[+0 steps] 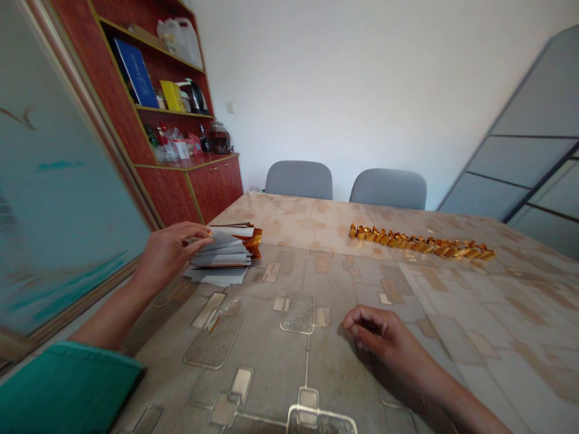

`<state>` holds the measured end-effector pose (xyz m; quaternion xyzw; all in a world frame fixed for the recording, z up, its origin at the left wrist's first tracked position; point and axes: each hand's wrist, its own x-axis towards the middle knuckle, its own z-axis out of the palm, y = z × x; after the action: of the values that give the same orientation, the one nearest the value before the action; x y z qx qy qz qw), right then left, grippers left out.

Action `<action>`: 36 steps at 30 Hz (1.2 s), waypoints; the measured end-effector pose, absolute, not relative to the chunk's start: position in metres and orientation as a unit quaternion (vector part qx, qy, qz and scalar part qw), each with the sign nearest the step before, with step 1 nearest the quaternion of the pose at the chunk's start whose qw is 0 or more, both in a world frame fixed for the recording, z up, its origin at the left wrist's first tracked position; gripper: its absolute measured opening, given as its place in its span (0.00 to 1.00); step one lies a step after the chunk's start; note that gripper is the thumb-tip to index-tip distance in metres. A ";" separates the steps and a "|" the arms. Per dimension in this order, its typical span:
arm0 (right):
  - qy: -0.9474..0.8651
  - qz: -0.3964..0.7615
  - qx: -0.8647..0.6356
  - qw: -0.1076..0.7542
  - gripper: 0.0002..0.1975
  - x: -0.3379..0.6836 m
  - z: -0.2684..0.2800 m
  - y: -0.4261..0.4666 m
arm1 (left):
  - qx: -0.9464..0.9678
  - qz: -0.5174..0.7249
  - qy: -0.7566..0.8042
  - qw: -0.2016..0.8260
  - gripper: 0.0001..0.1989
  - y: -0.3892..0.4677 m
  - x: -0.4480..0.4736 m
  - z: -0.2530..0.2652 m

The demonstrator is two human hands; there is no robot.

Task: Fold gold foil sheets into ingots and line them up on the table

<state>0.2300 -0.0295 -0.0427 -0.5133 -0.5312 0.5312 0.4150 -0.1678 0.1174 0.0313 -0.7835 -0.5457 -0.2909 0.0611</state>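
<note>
At the left of the table, my left hand [174, 244] pinches the edge of a grey-white paper sheet [221, 240] between thumb and fingertips. That sheet is on top of a loose stack of papers [221, 259], several of them showing shiny gold-orange sides at the right end. Resting on the tablecloth nearer to me, my right hand [377, 331] has its fingers curled in, and nothing shows in it. Beyond it, at the right, lies a long row of folded shiny gold paper pieces [420, 242].
A patterned tablecloth [266, 337] covers the table. Two grey chairs [298, 179] stand at its far side, against a white wall. At the back left is a red-brown cabinet [212, 184] with bottles, a kettle [195, 96] and a glass jar [219, 138].
</note>
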 end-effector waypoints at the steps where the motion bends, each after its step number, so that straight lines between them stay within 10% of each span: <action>1: -0.532 0.531 -0.513 0.414 0.13 0.230 -0.043 -0.029 | -0.774 -0.299 -0.554 0.068 0.15 0.117 -0.167 0.031; 12: -0.459 0.621 -0.446 0.452 0.13 0.229 -0.038 -0.029 | -0.711 -0.435 -0.528 0.166 0.11 0.082 -0.135 0.043; 24: -0.502 0.589 -0.492 0.399 0.51 0.240 0.003 -0.032 | -0.936 -0.349 -0.031 0.026 0.14 0.007 -0.040 0.030; 31: -0.476 0.609 -0.473 0.423 0.20 0.240 -0.024 -0.027 | -0.947 -0.321 -0.022 -0.025 0.13 -0.009 -0.023 0.023; 36: -0.586 0.405 -0.515 0.477 0.12 0.243 -0.020 -0.028 | -0.913 -0.397 -0.079 -0.056 0.11 0.001 -0.022 0.005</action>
<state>0.2429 -0.0282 -0.0195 -0.5149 -0.5858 0.4053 0.4770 -0.0215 0.0007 0.0054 -0.9127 -0.0785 -0.3972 -0.0556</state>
